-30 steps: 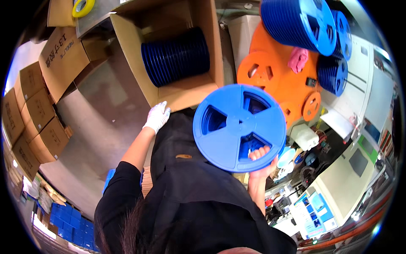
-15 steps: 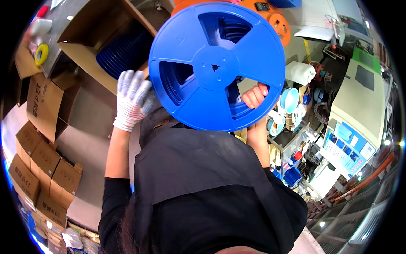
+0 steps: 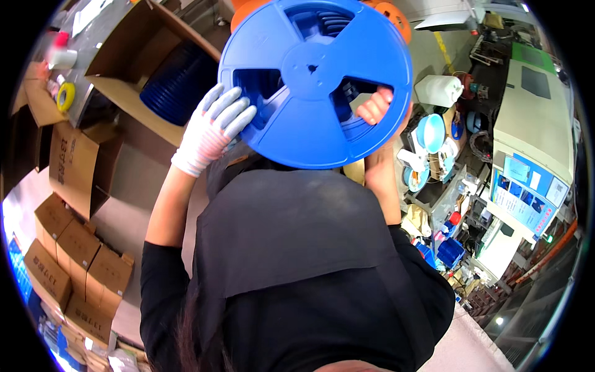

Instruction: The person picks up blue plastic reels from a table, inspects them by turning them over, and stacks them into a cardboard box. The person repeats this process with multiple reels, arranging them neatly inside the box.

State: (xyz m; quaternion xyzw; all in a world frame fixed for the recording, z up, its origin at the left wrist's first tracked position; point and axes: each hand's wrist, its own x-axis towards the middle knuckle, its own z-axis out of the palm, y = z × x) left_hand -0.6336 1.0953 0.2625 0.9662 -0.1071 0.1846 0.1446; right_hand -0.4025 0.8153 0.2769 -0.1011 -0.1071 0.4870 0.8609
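Observation:
A big blue plastic reel (image 3: 325, 87) with three wide cut-outs faces me, upright, in front of my chest. Ribbed edges of more blue reels show through its openings, so it seems to be the front of a stack. My bare right hand (image 3: 375, 106) grips it at the right, fingers curled through the right-hand cut-out and the palm hidden behind the rim. At the left rim is my left hand (image 3: 214, 129) in a white-and-grey striped glove. Its fingers are stretched out over the reel's edge; whether they press on it I cannot tell.
An open cardboard box (image 3: 133, 102) holding a row of dark blue reels (image 3: 180, 84) stands at the far left. Another open carton (image 3: 74, 161) and stacked boxes (image 3: 77, 239) are lower left. Right are a white jug (image 3: 439, 90), light-blue tubs (image 3: 431, 132) and a pale machine (image 3: 532, 121).
My left hand has moved right, from beside the box to the reel's left rim. The reel, still in my right hand, sits slightly higher in view.

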